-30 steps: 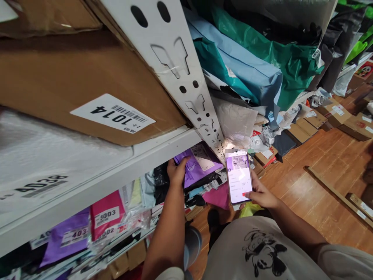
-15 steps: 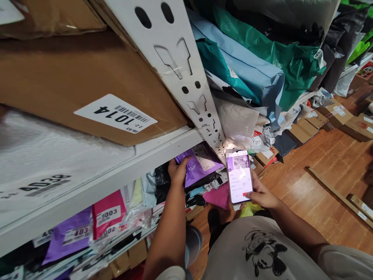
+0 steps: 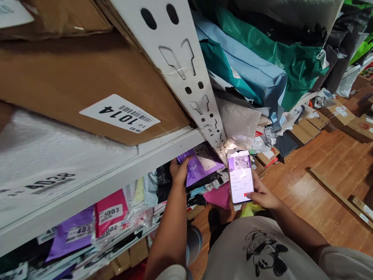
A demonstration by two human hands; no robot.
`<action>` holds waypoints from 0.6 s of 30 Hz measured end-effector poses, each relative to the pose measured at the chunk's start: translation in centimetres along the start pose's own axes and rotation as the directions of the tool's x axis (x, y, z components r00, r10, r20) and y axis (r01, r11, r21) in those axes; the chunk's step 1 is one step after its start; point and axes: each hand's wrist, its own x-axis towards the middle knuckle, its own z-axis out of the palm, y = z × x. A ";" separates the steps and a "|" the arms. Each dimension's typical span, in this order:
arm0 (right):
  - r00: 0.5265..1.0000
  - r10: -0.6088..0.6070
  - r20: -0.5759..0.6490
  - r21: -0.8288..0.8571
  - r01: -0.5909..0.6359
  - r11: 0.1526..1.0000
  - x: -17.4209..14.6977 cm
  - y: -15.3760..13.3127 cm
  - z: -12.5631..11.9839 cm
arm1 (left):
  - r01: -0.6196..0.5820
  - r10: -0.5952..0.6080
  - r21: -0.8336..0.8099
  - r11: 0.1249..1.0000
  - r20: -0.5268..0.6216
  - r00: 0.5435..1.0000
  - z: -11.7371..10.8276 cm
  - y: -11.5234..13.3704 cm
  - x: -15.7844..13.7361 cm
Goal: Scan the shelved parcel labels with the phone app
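We are gripping a purple parcel (image 3: 201,166) in our left hand (image 3: 180,171) and clasping a phone (image 3: 240,177) in our right hand (image 3: 264,195), thumb (image 3: 252,195) resting over its screen (image 3: 239,186).

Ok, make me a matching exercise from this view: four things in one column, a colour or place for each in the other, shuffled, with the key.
1. Phone
2. Pink-free clue: pouch labelled 5003
3. Box labelled 1014
4. Parcel touched by the left hand

A. Brown
B. In the right hand
C. Purple
D. Pink

Pairs: 1-B, 2-D, 3-A, 4-C
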 end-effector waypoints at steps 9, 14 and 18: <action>0.999 -0.013 -0.033 -0.017 0.012 1.000 -0.1 0.2 -0.2 | 0.001 -0.001 -0.014 1.000 0.006 1.000 0.0 -0.3 0.3; 0.996 -0.053 -0.070 -0.044 0.050 0.998 0.0 0.3 -0.3 | -0.004 0.004 -0.009 1.000 0.007 1.000 0.0 -0.5 0.5; 1.000 0.022 0.013 0.013 -0.022 1.000 0.0 0.3 0.0 | 0.006 -0.006 -0.029 1.000 0.001 1.000 0.0 -0.3 0.4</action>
